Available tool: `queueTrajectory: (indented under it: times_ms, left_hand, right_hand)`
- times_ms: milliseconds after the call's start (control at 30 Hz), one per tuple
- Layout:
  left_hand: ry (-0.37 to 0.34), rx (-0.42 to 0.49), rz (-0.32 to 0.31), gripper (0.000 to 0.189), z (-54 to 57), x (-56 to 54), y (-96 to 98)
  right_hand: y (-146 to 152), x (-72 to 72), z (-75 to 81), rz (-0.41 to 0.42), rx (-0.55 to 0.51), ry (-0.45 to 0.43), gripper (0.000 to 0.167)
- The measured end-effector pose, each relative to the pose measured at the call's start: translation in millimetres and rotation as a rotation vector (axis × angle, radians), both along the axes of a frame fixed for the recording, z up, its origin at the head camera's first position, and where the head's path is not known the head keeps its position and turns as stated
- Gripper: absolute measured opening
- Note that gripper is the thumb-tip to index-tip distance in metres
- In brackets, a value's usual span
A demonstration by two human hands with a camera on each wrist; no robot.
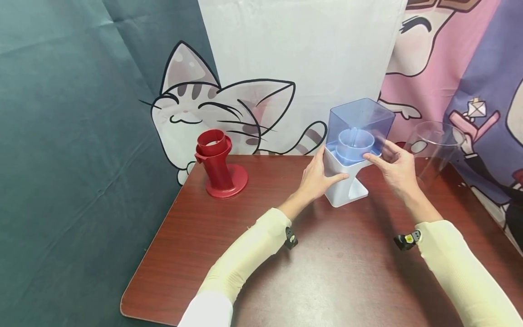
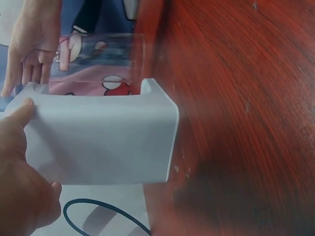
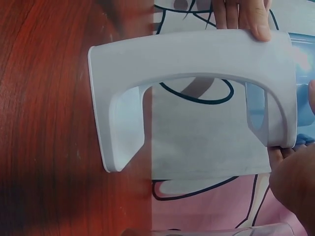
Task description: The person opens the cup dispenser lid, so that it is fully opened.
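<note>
A white C-shaped stand (image 1: 337, 190) with a see-through blue box-like top (image 1: 359, 118) is at the back right of the table, upright. Inside the top shows a round blue collar (image 1: 356, 143). My left hand (image 1: 315, 179) grips the stand's upper left side, thumb across its front; the left wrist view has that thumb on the white shell (image 2: 103, 137). On the opposite side, my right hand (image 1: 394, 168) holds the upper part by its lower rim, thumb in front and the other fingers partly hidden. The right wrist view shows the stand's open arch (image 3: 187, 54) side-on.
To the left stands a red plastic tube (image 1: 218, 165) on a round base. A clear, wide-mouthed container (image 1: 435, 152) is at the right back, behind my right hand. Printed cloth hangs along the back edge of the brown table (image 1: 318, 277).
</note>
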State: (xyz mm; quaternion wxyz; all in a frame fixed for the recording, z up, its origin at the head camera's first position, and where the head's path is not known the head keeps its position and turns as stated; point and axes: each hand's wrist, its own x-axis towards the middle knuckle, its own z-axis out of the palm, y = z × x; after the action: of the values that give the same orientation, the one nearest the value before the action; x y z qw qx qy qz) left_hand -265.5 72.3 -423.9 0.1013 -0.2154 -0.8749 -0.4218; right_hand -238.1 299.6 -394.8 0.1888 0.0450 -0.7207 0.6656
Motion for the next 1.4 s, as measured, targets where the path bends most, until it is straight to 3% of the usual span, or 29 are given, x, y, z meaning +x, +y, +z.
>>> queueTrajectory:
  times_ms: [533, 900, 1033, 1133, 1267, 1400]
  left_hand:
    - [-0.013, 0.095, -0.092, 0.110, 12.6, 10.1, -33.2]
    - [-0.009, 0.210, -0.229, 0.108, 17.7, 22.7, -67.2]
    - [-0.006, 0.214, -0.260, 0.108, 20.9, 28.8, -81.6]
    - [-0.010, 0.207, -0.273, 0.110, 22.5, 33.9, -92.9]
    - [-0.006, 0.214, -0.306, 0.108, 20.8, 38.7, -106.4]
    - [-0.014, 0.206, -0.338, 0.104, 18.9, 43.6, -117.9]
  right_hand:
    - [-19.5, 20.5, 11.1, -0.078, 0.128, 0.013, 0.059]
    - [-41.8, 41.2, 17.8, 0.041, -0.033, 0.126, 0.049]
    - [-49.5, 48.9, 18.2, 0.097, -0.073, 0.155, 0.046]
    - [-55.0, 54.1, 19.0, 0.115, -0.047, 0.173, 0.045]
    - [-61.1, 61.9, 18.5, 0.084, 0.068, 0.172, 0.044]
    - [-66.0, 69.5, 16.9, 0.097, 0.082, 0.153, 0.044]
